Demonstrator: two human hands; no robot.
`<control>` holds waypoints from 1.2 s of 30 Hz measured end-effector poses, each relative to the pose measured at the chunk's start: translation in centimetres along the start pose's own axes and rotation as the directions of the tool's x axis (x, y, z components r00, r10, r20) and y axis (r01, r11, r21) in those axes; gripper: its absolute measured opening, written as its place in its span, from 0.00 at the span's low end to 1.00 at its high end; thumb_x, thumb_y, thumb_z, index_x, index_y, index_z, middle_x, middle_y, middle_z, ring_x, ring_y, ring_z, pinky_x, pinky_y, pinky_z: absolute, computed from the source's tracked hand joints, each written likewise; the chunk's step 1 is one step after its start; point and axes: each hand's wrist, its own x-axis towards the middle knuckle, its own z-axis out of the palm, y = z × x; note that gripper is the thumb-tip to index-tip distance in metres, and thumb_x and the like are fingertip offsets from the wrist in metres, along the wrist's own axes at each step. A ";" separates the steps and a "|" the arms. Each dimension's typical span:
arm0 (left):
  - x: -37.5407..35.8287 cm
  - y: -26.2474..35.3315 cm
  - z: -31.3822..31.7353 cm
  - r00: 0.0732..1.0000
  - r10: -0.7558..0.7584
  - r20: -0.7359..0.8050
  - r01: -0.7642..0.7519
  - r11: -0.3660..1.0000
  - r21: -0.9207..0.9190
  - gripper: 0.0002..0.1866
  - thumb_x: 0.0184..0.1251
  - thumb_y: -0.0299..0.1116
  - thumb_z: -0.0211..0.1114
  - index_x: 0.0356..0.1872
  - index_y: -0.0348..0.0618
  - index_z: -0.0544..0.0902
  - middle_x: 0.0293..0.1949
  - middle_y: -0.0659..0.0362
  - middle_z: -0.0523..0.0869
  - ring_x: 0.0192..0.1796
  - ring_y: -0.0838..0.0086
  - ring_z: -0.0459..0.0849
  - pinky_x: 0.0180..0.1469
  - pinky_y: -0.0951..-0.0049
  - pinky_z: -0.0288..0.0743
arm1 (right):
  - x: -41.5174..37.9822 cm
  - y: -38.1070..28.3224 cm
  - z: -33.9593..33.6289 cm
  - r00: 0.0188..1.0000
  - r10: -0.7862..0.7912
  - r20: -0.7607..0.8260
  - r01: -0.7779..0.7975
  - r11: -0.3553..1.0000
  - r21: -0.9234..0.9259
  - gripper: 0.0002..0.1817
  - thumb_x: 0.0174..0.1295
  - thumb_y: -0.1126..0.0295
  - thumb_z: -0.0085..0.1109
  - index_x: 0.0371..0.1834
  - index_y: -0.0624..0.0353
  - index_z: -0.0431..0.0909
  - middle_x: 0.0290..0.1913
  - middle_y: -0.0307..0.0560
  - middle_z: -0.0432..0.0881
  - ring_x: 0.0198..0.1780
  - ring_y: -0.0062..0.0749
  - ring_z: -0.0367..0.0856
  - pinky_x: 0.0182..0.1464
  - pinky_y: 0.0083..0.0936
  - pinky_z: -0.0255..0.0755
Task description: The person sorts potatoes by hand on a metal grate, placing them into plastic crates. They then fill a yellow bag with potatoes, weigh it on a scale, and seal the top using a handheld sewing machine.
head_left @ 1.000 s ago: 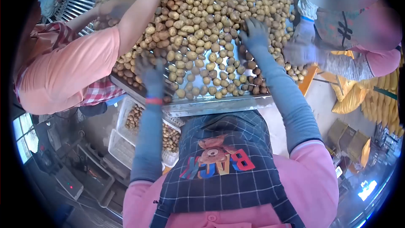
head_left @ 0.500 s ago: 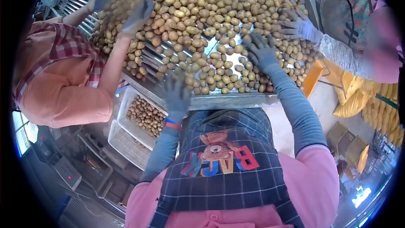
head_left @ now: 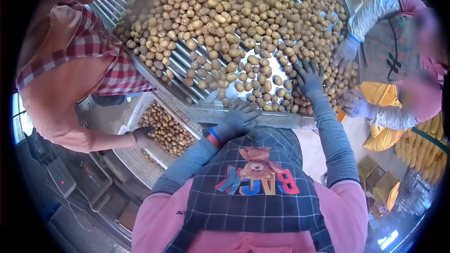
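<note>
Many potatoes (head_left: 215,18) lie over a metal sorting table with roller bars (head_left: 183,61) and a bright plate. My left hand (head_left: 240,116), in a dark glove, is at the table's near metal edge, its fingers apart and pointing right, with nothing visible in it. Further right, my right hand (head_left: 309,78), in a grey glove, rests on potatoes with its fingers spread. Whether its palm touches more potatoes underneath is hidden.
A co-worker in a checked apron (head_left: 84,51) stands at the left, one gloved hand over a crate (head_left: 136,112) of small potatoes. Another co-worker's gloved hands (head_left: 349,51) are at the right edge. Yellow sacks (head_left: 422,145) and crates (head_left: 379,182) lie lower right.
My left hand has moved right and back to the near edge. My right hand has shifted slightly right and down. The left co-worker's hand has come down to the crate.
</note>
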 end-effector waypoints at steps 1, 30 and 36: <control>0.2 -1.5 -0.4 0.985 -0.003 -0.171 -0.046 0.960 -0.278 0.26 0.68 0.43 0.60 0.66 0.47 0.74 0.67 0.43 0.72 0.69 0.47 0.69 0.72 0.47 0.59 | 0.9 -0.7 -0.9 0.977 0.049 -0.208 -0.059 0.998 -0.039 0.25 0.61 0.63 0.60 0.64 0.45 0.76 0.68 0.46 0.74 0.70 0.47 0.69 0.72 0.45 0.58; 8.5 -9.8 -7.5 0.587 -0.377 -0.716 0.539 0.842 -0.002 0.27 0.60 0.48 0.65 0.62 0.60 0.77 0.66 0.54 0.72 0.71 0.49 0.65 0.69 0.37 0.52 | 11.6 -18.1 -4.9 0.946 -0.207 -0.249 0.285 0.898 0.335 0.20 0.60 0.63 0.58 0.58 0.45 0.76 0.63 0.50 0.74 0.60 0.50 0.75 0.62 0.40 0.71; 0.1 -1.3 -3.4 0.868 -0.249 -0.429 0.353 0.918 0.181 0.31 0.62 0.46 0.63 0.69 0.63 0.73 0.74 0.54 0.64 0.74 0.38 0.56 0.71 0.33 0.48 | 2.1 -6.0 1.0 0.879 -0.403 -0.254 0.466 0.839 0.283 0.24 0.53 0.75 0.62 0.55 0.45 0.78 0.57 0.44 0.79 0.52 0.47 0.79 0.53 0.39 0.75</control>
